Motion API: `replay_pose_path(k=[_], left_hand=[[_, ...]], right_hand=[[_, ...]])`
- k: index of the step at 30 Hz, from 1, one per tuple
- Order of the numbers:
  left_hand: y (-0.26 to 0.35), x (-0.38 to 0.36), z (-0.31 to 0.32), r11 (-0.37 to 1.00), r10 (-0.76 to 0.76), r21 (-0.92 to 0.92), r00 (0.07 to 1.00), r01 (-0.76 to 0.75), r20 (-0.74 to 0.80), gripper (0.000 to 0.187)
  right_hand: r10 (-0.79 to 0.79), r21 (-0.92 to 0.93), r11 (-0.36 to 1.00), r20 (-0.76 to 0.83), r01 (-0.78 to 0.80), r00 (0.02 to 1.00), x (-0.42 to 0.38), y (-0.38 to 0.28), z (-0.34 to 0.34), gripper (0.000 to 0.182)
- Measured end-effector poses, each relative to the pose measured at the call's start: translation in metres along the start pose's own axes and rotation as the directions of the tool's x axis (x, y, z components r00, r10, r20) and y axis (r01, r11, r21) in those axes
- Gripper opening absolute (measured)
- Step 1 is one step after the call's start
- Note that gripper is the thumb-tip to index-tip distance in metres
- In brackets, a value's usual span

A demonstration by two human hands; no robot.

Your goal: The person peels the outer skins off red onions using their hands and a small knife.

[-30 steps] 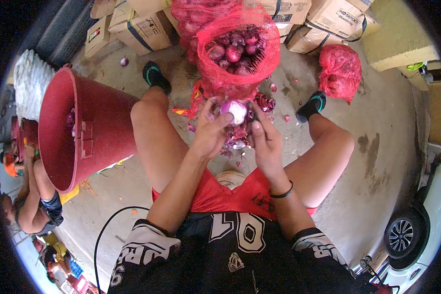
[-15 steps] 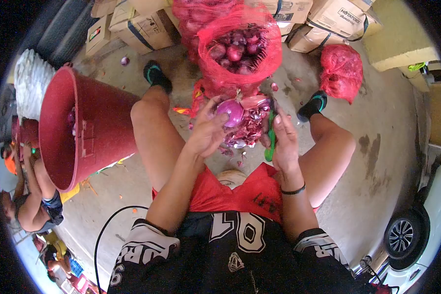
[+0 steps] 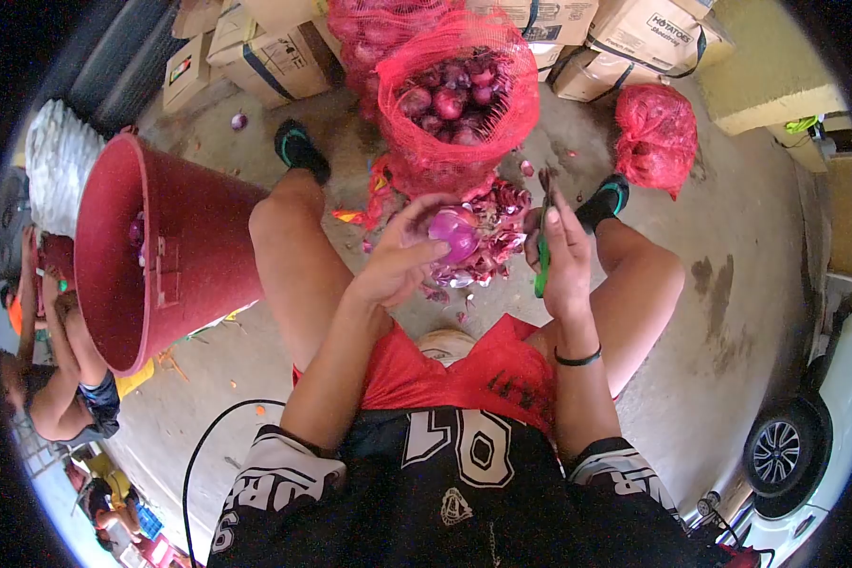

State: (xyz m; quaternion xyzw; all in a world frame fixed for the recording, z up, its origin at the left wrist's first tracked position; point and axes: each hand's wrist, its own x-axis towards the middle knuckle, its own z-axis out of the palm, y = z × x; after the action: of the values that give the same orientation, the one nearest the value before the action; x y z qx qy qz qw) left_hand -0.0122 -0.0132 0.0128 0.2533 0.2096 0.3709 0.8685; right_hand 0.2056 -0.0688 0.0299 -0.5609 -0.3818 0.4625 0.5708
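Observation:
My left hand (image 3: 399,254) is closed around a shiny purple onion (image 3: 455,236), its smooth skin facing up. In my right hand (image 3: 566,257) is a green-handled knife (image 3: 542,263), its dark blade pointing away from me. The knife is apart from the onion. Below both hands, a heap of onion peels (image 3: 498,227) lies on the floor between my feet. Just beyond the heap stands an open red mesh sack (image 3: 459,150) with many red onions (image 3: 450,102) inside.
At my left a large red tub (image 3: 204,227) lies tilted, with onions inside. A tied red mesh bag (image 3: 655,142) sits at the right. Cardboard boxes (image 3: 275,62) line the back. Another person (image 3: 66,379) sits at far left. A car wheel (image 3: 778,450) is at lower right.
My right hand with the knife has moved right and slightly away from the onion. The onion has turned and shifted slightly right and down in my left hand.

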Motion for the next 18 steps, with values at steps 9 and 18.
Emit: replay_pose_path(k=[9, 18], left_hand=[[-0.009, 0.007, -0.01, 0.894, 0.154, 0.43, 0.988, -0.126, -0.032, 0.066], [-0.001, 0.003, 0.002, 0.861, 0.053, 0.503, 0.997, -0.076, 0.061, 0.06]], right_hand=[[-0.284, -0.543, 0.78, 0.135, 0.311, 0.949, -0.005, -0.01, 0.022, 0.024], [0.084, -0.372, 0.926, 0.022, -0.07, 0.996, -0.011, 0.009, 0.019, 0.016]])
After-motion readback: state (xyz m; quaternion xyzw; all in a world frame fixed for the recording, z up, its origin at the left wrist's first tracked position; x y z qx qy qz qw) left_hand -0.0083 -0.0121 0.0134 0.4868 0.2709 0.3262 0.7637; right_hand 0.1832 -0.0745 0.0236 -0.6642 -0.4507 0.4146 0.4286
